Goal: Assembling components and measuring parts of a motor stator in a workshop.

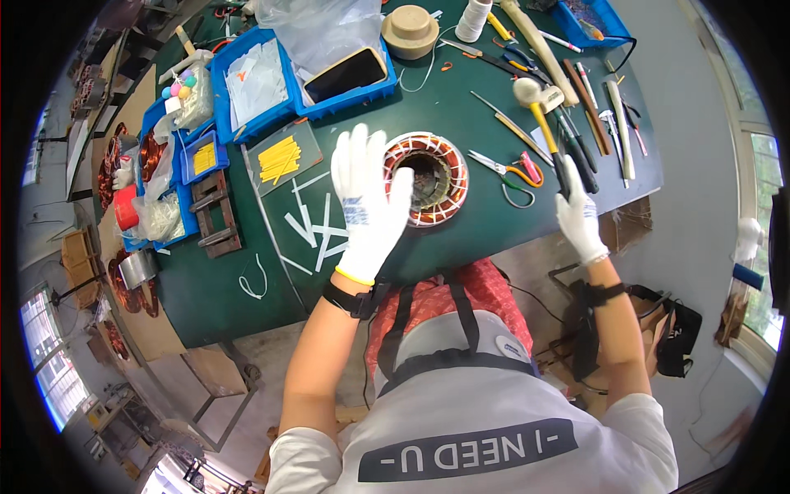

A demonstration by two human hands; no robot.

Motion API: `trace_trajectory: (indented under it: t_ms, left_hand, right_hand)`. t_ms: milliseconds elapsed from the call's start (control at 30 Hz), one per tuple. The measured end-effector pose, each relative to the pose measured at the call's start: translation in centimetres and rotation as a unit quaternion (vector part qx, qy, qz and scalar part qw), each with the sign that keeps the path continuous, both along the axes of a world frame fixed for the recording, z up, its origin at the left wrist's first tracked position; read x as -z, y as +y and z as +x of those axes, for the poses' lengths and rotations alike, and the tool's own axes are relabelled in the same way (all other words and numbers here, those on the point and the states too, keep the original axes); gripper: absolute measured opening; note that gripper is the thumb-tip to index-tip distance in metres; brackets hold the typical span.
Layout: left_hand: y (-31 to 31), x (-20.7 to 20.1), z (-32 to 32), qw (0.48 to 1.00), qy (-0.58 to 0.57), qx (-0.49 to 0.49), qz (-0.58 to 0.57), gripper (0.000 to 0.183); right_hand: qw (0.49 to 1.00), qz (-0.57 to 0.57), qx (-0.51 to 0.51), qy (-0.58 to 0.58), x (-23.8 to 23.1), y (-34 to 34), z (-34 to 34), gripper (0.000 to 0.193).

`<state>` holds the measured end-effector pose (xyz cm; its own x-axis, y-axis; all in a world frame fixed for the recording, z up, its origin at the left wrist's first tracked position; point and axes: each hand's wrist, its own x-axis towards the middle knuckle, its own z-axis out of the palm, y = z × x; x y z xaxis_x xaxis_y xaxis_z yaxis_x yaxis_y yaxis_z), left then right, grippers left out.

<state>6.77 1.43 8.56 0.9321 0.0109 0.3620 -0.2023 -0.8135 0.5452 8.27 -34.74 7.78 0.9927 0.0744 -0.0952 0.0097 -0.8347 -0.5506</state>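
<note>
A wound motor stator (425,179), copper coils tied with white lacing round a dark bore, sits on the green table. My left hand (368,193), in a white glove, is at its left side with fingers stretched out and nothing in them; the thumb overlaps the stator's edge. At the right, my gloved right hand (581,221) has its thumb and fingers around the black grip of a mallet (540,119) with a pale head and yellow shaft. Between stator and mallet lie orange-handled scissors (504,170) and a small pink-red item (531,168).
White strips (309,221) and yellow sticks (280,159) lie left of my left hand. Blue bins (255,82) stand behind, one with a phone (346,76) on it. Pliers, rods and a caliper (611,132) crowd the right. A string spool (473,20) stands at the back.
</note>
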Motion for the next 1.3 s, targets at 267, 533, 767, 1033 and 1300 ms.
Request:
trace_trajectory:
  t_ms: [267,533,767,1033,1300]
  left_hand:
    - [-4.2,-2.4,1.5,0.981,0.122,0.102,0.110,0.078]
    - [-3.9,-0.1,0.9,0.976,0.092,0.115,0.162,0.082]
    - [-2.6,3.4,-1.6,0.980,-0.022,-0.176,-0.091,0.059]
    - [-2.2,5.2,-2.0,0.936,0.112,-0.163,-0.292,0.043]
    - [-2.4,5.6,-1.8,0.942,0.074,-0.161,-0.284,0.045]
  right_hand:
    - [0.993,-0.082,-0.063,-0.056,7.5,2.2,3.8,0.065]
    - [0.989,-0.110,-0.101,-0.007,10.4,3.2,5.9,0.054]
    - [0.983,-0.042,-0.119,-0.130,9.4,0.9,3.5,0.019]
    - [0.966,-0.185,-0.134,-0.121,10.0,2.8,0.1,0.038]
    - [0.944,-0.301,-0.134,-0.016,12.5,1.8,1.9,0.039]
